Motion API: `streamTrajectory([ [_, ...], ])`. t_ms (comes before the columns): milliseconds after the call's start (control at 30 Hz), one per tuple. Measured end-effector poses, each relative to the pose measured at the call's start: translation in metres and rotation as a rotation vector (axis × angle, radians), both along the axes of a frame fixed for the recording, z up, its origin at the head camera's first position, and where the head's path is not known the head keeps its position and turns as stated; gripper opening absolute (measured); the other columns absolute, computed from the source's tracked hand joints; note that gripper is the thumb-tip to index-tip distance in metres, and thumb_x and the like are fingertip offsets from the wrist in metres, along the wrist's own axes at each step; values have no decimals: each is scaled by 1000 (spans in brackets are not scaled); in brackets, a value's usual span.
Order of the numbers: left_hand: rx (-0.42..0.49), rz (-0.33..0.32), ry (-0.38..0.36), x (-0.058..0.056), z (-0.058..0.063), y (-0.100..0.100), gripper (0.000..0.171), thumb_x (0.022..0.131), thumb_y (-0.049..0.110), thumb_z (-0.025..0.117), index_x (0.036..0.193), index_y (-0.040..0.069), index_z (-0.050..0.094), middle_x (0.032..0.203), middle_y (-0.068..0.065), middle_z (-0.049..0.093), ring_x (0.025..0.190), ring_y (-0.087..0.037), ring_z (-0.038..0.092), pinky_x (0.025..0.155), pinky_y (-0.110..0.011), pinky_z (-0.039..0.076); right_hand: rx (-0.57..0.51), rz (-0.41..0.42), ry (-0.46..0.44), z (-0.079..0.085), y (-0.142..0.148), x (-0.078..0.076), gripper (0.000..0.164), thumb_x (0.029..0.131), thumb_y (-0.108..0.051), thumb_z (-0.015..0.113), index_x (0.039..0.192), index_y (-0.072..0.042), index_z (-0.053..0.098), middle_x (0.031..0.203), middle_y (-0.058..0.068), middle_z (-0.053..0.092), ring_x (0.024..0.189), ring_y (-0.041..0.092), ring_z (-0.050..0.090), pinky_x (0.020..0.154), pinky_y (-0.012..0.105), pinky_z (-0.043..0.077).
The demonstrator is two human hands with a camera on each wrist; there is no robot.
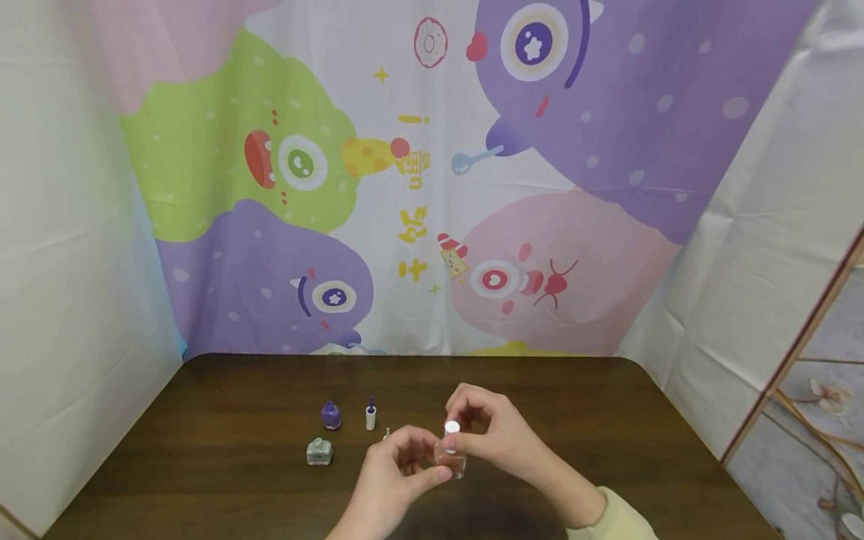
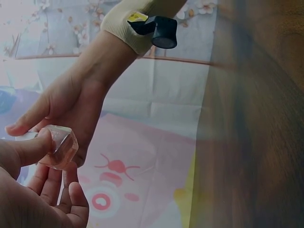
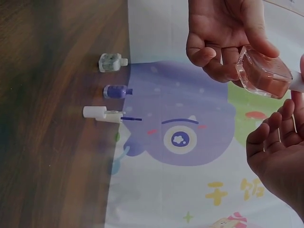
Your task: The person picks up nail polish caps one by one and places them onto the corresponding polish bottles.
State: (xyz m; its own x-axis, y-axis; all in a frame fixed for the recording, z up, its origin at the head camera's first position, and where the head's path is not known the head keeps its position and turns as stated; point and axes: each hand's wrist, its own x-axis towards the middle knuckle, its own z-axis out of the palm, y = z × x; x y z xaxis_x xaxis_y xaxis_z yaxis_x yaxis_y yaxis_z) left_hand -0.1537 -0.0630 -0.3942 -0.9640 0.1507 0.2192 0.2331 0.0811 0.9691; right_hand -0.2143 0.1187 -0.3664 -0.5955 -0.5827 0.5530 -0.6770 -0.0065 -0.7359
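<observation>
Above the dark table (image 1: pixel 574 397), short of its far edge (image 1: pixel 405 357), the left hand (image 1: pixel 398 465) pinches a pink bottle (image 1: pixel 456 466), the right hand (image 1: pixel 502 435) its white cap (image 1: pixel 451 427), with tabletop stretching rightward and a purple bottle (image 1: pixel 331 417) standing left.

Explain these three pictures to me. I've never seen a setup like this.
There is no robot here, only a person working bare-handed. The wide picture comes from a head-worn camera; the other two come from cameras on each wrist. The left hand holds a small clear bottle with pinkish contents, while the right hand pinches its white cap. On the dark table stand an open purple bottle, an open silvery bottle and a white cap with a purple brush. A second white cap is mostly hidden behind the left hand in the wide picture but shows in the right wrist one.
</observation>
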Motion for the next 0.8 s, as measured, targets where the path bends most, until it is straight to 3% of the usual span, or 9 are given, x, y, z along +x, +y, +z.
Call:
streamTrajectory([
  [300,-2,-3,1,1,1,1,28,75,12,79,96,3,63,86,-10,68,73,-6,58,62,-19,46,8,-1,-22,-1,-2,0,27,74,3,76,81,-7,52,82,11,50,77,6,49,61,30,46],
  [500,3,-2,-1,1,1,1,27,75,11,79,96,3,64,86,-10,67,73,-6,58,62,-19,46,11,-4,-35,-1,-3,0,28,74,4,76,82,-7,51,81,11,48,73,6,48,58,26,45],
  [633,8,-6,-9,1,1,0,28,76,13,78,97,3,63,87,-10,67,75,-7,59,63,-20,47,28,-12,-65,1,0,2,26,77,0,75,92,-7,56,83,7,51,72,7,50,58,25,47],
  [800,16,-10,-12,1,1,-2,29,77,14,78,98,2,62,88,-11,67,77,-7,60,64,-21,48,31,23,5,3,4,2,35,82,1,69,114,-8,60,84,7,51,75,11,48,60,24,47],
])
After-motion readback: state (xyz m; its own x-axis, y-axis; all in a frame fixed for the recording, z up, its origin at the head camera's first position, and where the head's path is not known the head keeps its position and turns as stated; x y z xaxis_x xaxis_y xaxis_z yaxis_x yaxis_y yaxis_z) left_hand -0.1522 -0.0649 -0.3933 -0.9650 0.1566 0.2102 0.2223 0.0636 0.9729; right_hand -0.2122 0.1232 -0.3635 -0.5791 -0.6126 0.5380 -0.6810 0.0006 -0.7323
